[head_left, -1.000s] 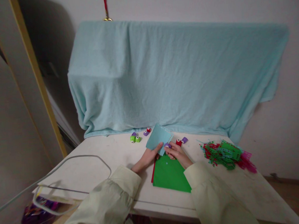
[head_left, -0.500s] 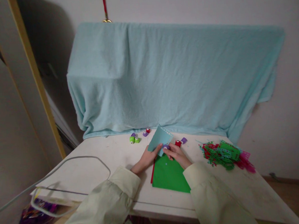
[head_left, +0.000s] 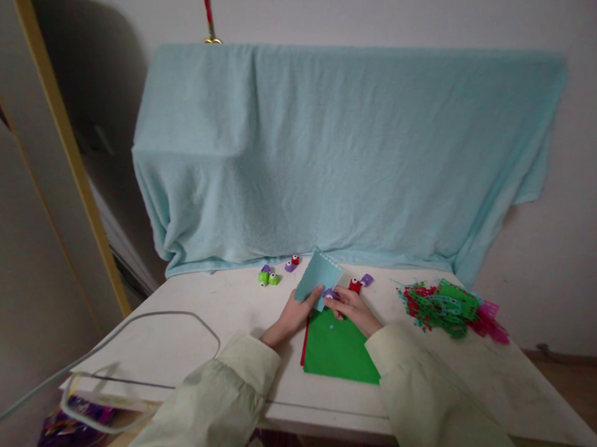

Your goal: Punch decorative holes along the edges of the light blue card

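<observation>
A light-blue sheet of paper (head_left: 317, 276) with a row of punched holes along its upper right edge is gripped by my left hand (head_left: 299, 311), thumb on top. My right hand (head_left: 353, 307) pinches a small purple craft punch (head_left: 329, 294) at the paper's lower right edge. Under both hands lies green paper (head_left: 339, 355), with a red sheet (head_left: 303, 346) peeking out at its left side. A tiny pale-blue cut-out (head_left: 331, 327) rests on the green paper. Just behind my right hand sit a red punch (head_left: 354, 285) and another purple punch (head_left: 367, 280).
Green and purple punches (head_left: 268, 277) and a red and purple pair (head_left: 291, 264) stand at the table's back. Punched paper scraps (head_left: 448, 307) are heaped at the right. A grey cable (head_left: 183, 313) loops over the left side. Blue cloth (head_left: 345, 154) hangs behind.
The purple punch and the fingers of my right hand have shifted very slightly at the paper's edge. Otherwise the paper and my left hand look the same.
</observation>
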Tool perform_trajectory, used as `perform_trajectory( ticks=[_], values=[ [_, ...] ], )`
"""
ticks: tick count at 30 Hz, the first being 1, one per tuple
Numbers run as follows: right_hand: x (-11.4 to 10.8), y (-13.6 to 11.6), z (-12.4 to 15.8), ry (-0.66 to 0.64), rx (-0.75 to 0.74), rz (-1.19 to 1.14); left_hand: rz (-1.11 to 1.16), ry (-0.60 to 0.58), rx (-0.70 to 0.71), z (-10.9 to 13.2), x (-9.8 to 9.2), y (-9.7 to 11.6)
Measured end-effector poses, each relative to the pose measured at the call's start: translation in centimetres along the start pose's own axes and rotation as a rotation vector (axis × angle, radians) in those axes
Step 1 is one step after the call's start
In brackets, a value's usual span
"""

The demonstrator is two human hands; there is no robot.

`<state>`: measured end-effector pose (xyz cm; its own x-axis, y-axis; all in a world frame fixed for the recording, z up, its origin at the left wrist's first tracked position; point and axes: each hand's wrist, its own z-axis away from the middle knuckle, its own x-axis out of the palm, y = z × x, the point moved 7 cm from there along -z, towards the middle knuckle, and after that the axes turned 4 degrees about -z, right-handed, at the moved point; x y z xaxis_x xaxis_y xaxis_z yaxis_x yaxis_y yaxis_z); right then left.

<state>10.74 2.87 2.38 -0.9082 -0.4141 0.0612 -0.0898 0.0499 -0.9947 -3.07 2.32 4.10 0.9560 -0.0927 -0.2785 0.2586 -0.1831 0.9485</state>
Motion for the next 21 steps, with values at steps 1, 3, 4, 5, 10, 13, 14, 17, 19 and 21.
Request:
perform_trajectory(
  ticks=[1, 3, 4, 5, 10, 13, 14, 17, 19, 21],
  values=[
    [0.0, 0.11, -0.02, -0.003, 0.007, 0.005, -0.007, -0.001, 0.003, 0.01, -0.01, 0.09],
    [-0.05, 0.28, -0.07, 0.0, 0.016, 0.012, -0.025, 0.009, 0.019, 0.02, -0.1, 0.35],
    [-0.08, 0.34, -0.09, 0.001, 0.018, 0.014, -0.036, 0.018, 0.024, 0.03, -0.15, 0.44],
    [-0.1, 0.36, -0.1, 0.002, 0.017, 0.013, -0.047, 0.023, 0.024, 0.03, -0.17, 0.47],
    [-0.12, 0.21, -0.06, 0.001, 0.013, 0.007, -0.05, 0.013, 0.025, -0.01, -0.02, 0.36],
    [-0.11, 0.02, -0.02, 0.003, 0.006, 0.002, -0.044, -0.001, 0.025, -0.01, 0.04, 0.3],
    [-0.09, -0.02, -0.01, 0.003, 0.005, 0.0, -0.042, -0.006, 0.024, -0.01, 0.04, 0.31],
    [-0.05, -0.12, 0.01, 0.005, 0.004, -0.008, -0.04, -0.016, 0.016, 0.01, 0.04, 0.36],
    [-0.03, -0.18, 0.01, 0.004, 0.001, -0.012, -0.046, -0.023, 0.0, 0.02, 0.08, 0.32],
    [-0.05, -0.19, -0.02, 0.0, -0.002, -0.018, -0.051, -0.024, -0.012, 0.03, 0.09, 0.27]
  ],
)
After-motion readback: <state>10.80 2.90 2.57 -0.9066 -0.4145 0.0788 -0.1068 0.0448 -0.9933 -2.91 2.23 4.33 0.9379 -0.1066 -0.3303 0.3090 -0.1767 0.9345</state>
